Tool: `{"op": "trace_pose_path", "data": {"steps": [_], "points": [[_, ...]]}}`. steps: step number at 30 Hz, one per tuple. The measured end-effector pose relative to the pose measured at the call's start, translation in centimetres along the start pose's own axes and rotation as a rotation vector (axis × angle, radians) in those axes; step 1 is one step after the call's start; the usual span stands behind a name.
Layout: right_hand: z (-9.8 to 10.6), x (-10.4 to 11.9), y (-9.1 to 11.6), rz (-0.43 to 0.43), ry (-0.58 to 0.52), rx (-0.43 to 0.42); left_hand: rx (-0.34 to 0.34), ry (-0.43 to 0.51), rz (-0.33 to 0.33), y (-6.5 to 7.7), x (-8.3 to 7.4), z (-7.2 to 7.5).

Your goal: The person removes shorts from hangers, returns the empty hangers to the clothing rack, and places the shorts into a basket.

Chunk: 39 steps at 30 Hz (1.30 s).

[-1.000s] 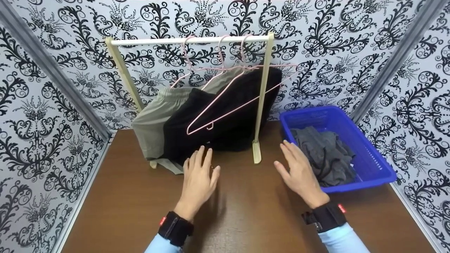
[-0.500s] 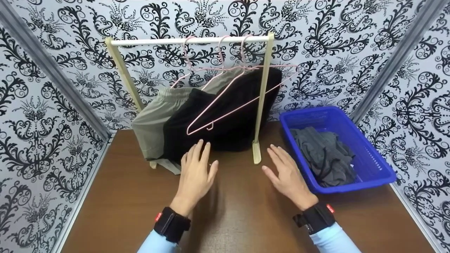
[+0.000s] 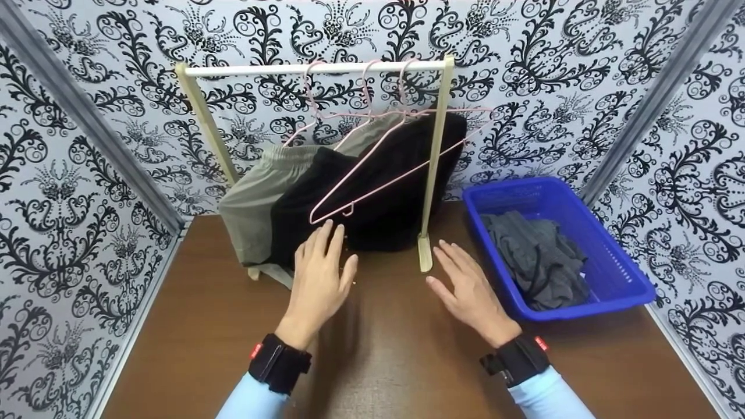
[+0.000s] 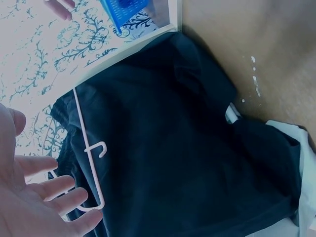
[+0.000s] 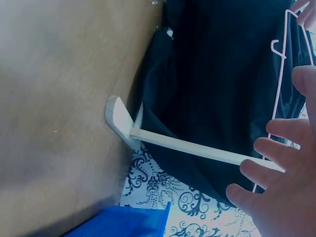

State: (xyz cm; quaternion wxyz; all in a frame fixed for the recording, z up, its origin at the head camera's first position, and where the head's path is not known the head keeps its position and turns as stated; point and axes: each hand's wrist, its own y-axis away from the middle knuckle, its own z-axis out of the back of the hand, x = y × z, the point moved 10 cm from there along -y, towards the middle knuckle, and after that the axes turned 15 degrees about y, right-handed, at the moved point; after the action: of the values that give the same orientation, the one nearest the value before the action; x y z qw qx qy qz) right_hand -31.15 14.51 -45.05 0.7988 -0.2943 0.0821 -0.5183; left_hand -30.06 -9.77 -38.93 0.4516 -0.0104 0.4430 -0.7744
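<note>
My left hand (image 3: pixel 317 282), fingers extended, hovers before the lower left corner of a bare pink hanger (image 3: pixel 384 185). Whether its fingertips touch the hanger is hard to tell. My right hand (image 3: pixel 470 291) hangs over the table between the rack's foot (image 3: pixel 425 254) and a blue basket, holding nothing. Behind the front hanger, black cloth (image 4: pixel 163 138) and beige-grey shorts (image 3: pixel 247 206) hang from the rack. Pink hooks loop over its white rail (image 3: pixel 250 70). How the garments sit on the rear hangers is partly hidden.
A crumpled dark grey garment (image 3: pixel 538 259) lies inside the blue basket (image 3: pixel 605 244) at the right. The rack's right post (image 3: pixel 435 157) stands between my hands and the back wall. Patterned walls enclose the brown table (image 3: pixel 401 361) on three sides.
My right hand has shifted left, away from the basket. My left hand has moved slightly up and left toward the front hanger's corner. The rack, garments and basket stay put.
</note>
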Motion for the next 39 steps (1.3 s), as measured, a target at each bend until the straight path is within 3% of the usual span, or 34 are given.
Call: {"op": "trace_pose_path", "data": {"steps": [9, 21, 32, 39], "points": [[0.8, 0.3, -1.2, 0.01, -0.014, -0.001, -0.042, 0.008, -0.037, -1.8, -0.3, 1.2], [1.8, 0.3, -1.8, 0.039, 0.012, -0.033, -0.076, -0.034, -0.09, -5.6, -0.8, 3.2], [2.9, 0.7, -2.8, 0.069, -0.001, -0.065, -0.071, -0.068, -0.071, -8.8, -0.3, 4.0], [2.9, 0.6, -2.6, 0.064, -0.003, -0.064, -0.083, -0.054, -0.024, -9.8, 1.0, 3.6]]}}
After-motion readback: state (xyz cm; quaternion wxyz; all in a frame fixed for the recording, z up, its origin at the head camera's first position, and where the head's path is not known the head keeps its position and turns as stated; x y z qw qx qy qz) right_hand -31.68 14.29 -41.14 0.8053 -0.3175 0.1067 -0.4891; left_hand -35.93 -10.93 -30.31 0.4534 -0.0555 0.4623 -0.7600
